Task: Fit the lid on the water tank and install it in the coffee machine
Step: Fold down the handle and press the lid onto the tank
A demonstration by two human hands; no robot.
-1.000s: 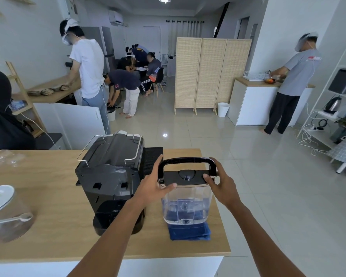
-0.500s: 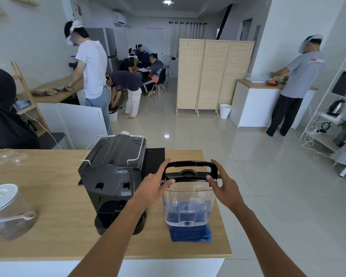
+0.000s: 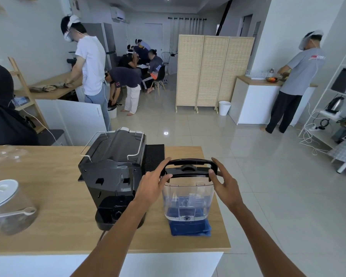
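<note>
Atop water tank (image 3: 187, 200), seemingly empty: lid (image 3: 189, 169).

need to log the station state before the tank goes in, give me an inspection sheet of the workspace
surface: wooden counter, dry as far as visible
job's things: clear water tank upright on a blue cloth; black lid on its rim, seating unclear; coffee machine to its left, apart
clutter: lidded clear jar with a spoon at the left edge; black mat behind the machine
grippers: left hand and right hand at the lid's two ends, fingers spread
cables: white cords on the floor by the right shelving
surroundings: several people at other counters; folding screen
</note>
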